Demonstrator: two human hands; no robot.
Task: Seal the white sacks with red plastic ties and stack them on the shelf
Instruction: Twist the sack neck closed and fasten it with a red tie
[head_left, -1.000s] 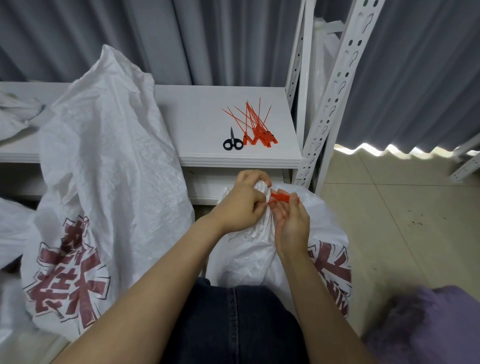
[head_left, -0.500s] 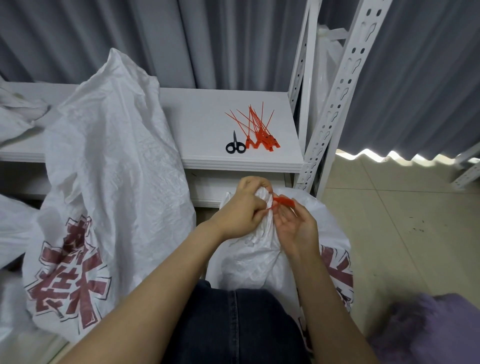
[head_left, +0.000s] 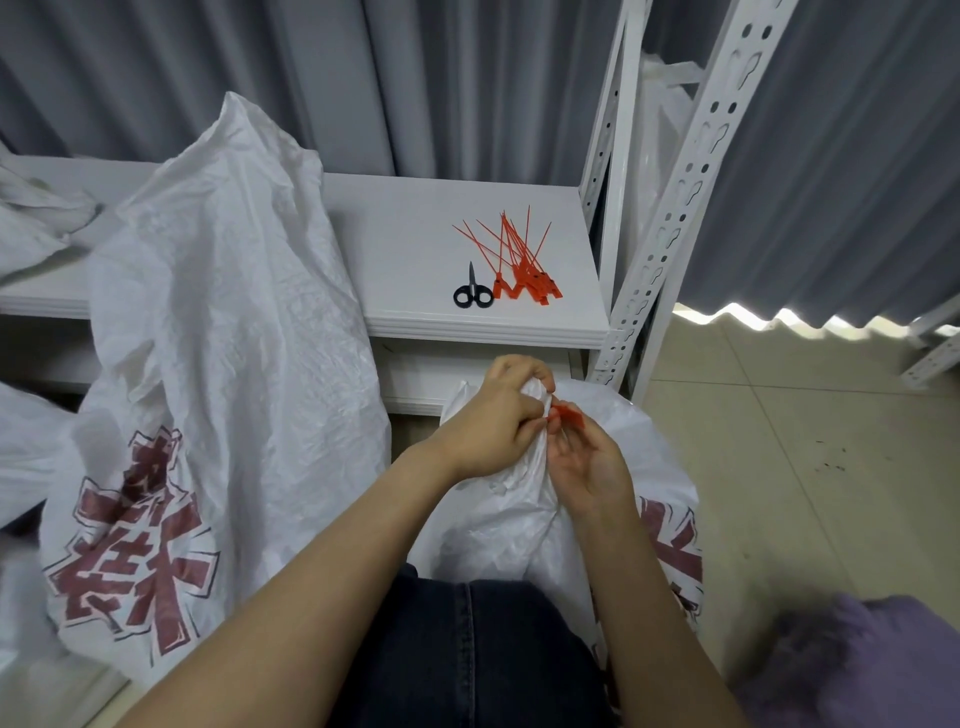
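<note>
Fingers (head_left: 521, 368) of the left hand (head_left: 496, 423) are curled tight round the bunched neck of the white sack (head_left: 506, 525), squeezing the gathered fabric into a twist. Right beside them, the right hand (head_left: 589, 470) lies palm up, its fingertips pinching the red tie (head_left: 570, 415) against that neck; I cannot tell whether the strap is threaded through its head. The sack stands on the floor against the person's knee in dark jeans (head_left: 467, 654), just in front of the low white shelf (head_left: 415, 234).

On the shelf board lies a loose bundle of spare ties (head_left: 522, 270), with small black scissors (head_left: 471, 297) touching its left side. A taller sack (head_left: 223, 322) with red printed characters, its mouth open, leans against the shelf's front edge to the left. Grey curtain (head_left: 467, 78) hangs behind, and a perforated white upright (head_left: 685, 182) rises at the shelf's right corner.
</note>
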